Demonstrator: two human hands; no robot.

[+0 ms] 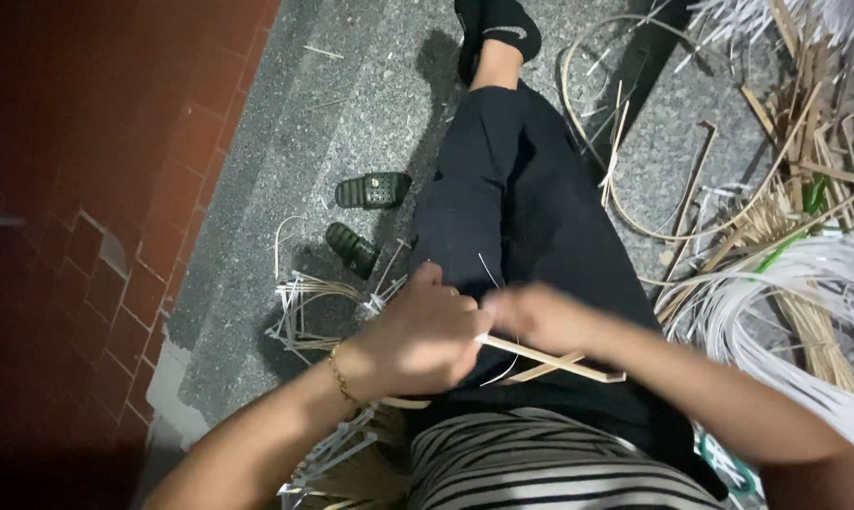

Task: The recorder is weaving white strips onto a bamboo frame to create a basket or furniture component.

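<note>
We see a thin pale bamboo strip (554, 360) lying across the lap, over the black trousers (521, 217), angled from the hands down toward the right. Left hand (417, 335) is curled closed around the strip's near end, gold bracelet (338, 376) on the wrist. Right hand (540, 316) is blurred; fingers look pinched on the strip just beside the left hand, the two hands touching or nearly so. A fine white strand (502, 312) loops around the grip area. Left of the leg, a bundle of pale strips (313, 312) lies on the grey stone floor (351, 104), near two dark green slippers (365, 212). Far right: a heap of tan and white strips (804, 274) and a large loop of cane (625, 113). Red brick tiles (115, 189) run along the left. Striped shirt (531, 467) at the bottom.
</note>
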